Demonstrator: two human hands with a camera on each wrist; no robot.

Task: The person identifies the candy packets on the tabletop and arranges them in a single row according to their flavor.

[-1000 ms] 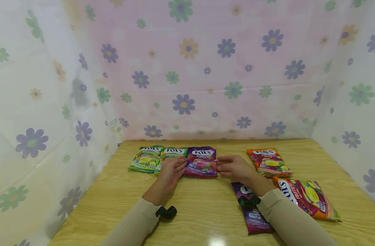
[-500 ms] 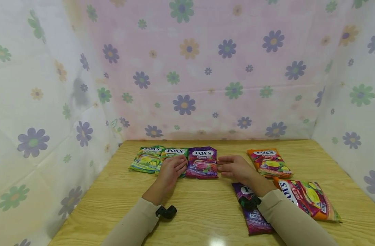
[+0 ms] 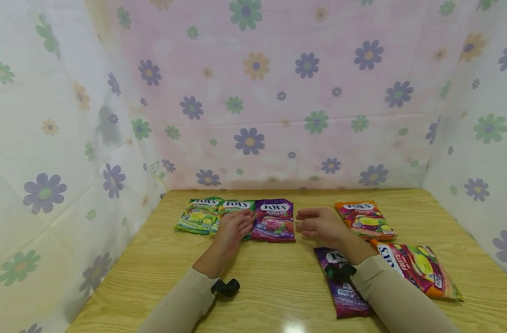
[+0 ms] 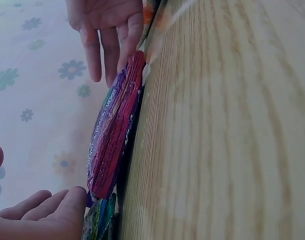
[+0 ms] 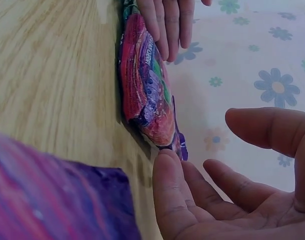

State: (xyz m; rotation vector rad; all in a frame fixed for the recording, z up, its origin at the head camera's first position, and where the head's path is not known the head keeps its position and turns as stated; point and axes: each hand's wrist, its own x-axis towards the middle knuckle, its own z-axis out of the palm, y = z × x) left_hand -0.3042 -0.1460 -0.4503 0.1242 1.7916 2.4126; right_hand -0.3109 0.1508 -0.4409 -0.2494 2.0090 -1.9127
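A purple candy bag (image 3: pixel 274 222) labelled Berries lies flat at the back middle of the table, between the two hands. The left hand (image 3: pixel 233 227) has its fingers extended at the bag's left edge, over part of a green candy bag (image 3: pixel 236 206). On the other side, the right hand (image 3: pixel 321 226) is held with fingers extended and thumb apart, just off the purple bag's right edge. In the right wrist view, the right fingertips (image 5: pixel 167 162) are close to the bag's corner. Neither hand grips anything. A second purple bag (image 3: pixel 349 300) lies partly hidden under the right forearm.
Another green candy bag (image 3: pixel 197 217) lies at the far left of the row. Two orange candy bags, one upright (image 3: pixel 363 221) and one turned sideways (image 3: pixel 419 268), lie to the right. Flowered cloth (image 3: pixel 270 101) surrounds the wooden table (image 3: pixel 253 296) at the back and sides.
The right hand has shifted slightly right, away from the purple bag's edge. The purple bag sits slightly nearer than a second ago. The left hand has hardly moved.
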